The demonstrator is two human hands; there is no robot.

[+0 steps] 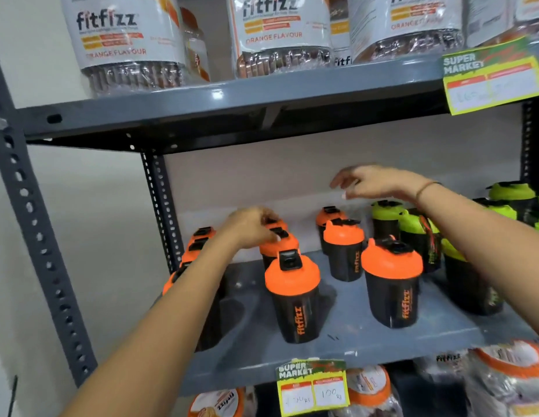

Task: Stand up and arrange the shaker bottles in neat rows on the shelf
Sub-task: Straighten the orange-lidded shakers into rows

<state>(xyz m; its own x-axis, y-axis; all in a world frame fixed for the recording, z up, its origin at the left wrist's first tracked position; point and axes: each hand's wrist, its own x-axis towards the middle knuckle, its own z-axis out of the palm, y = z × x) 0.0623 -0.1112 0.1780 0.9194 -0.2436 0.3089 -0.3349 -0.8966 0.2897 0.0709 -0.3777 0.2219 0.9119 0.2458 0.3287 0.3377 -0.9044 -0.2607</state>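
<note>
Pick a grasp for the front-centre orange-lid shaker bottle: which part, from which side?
Take the front-centre shaker bottle around its black body just under the orange lid, coming from the front. It stands upright at the open shelf edge with bare shelf on both sides, so fingers can probably wrap it. A top grab looks weaker: the lid is domed, with a raised flip cap.

Bare grey shelf [346, 335] lies open to me in the lower middle of the frame, a lane between the front orange-lidded bottle [294, 296] and the orange-lidded one right of it [393, 284]. My left arm [178, 311] crosses the left column of orange lids [199, 245], blocking that side. Green-lidded bottles [412, 227] crowd the right. The upper shelf's edge [232, 109] caps the headroom above my right hand [379, 182], which hovers over clear air.
</note>
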